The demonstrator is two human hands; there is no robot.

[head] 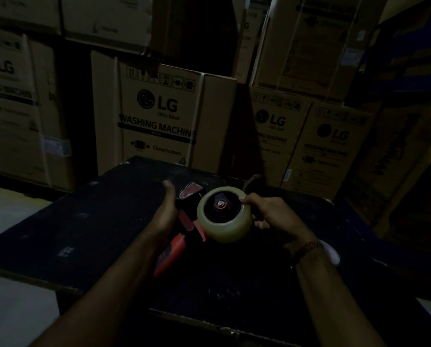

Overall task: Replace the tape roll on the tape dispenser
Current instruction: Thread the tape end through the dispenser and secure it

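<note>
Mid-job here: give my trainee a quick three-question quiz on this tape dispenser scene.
1. True or false: the tape roll sits on the dispenser's hub.
2. Which hand touches the roll's rim? A) left hand B) right hand
3. Fill in: the boxes behind the dark table are printed "LG ____ machine".

Key: 1 true; 2 B; 3 washing.

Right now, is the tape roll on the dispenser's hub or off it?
On: the tape roll surrounds the dispenser hub, whose centre bolt shows through its middle.
</note>
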